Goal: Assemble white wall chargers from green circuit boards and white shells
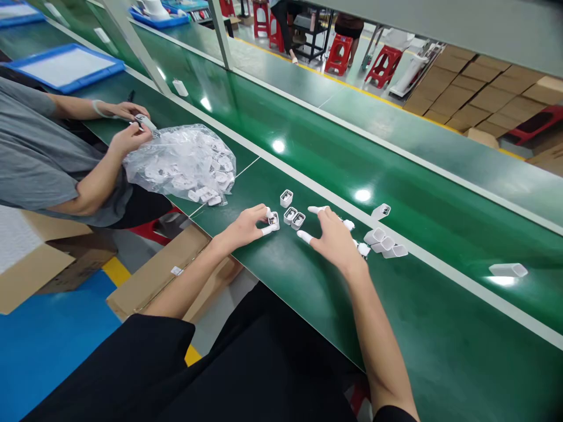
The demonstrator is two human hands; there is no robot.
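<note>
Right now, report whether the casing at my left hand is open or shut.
Open: the white casing at the left hand shows parts inside its uncovered top.

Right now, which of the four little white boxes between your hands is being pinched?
The leftmost white box, gripped between the left hand's thumb and finger. The other three boxes stand untouched on the green surface.

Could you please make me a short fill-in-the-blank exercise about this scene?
1. Of the left hand and the right hand, the one pinching a small white case is the ____.
2. The co-worker's shirt, seen beside the plastic bag, is ____.
3. The stools beyond the green worktop are ____.

Missing words: left; grey; red.
</note>
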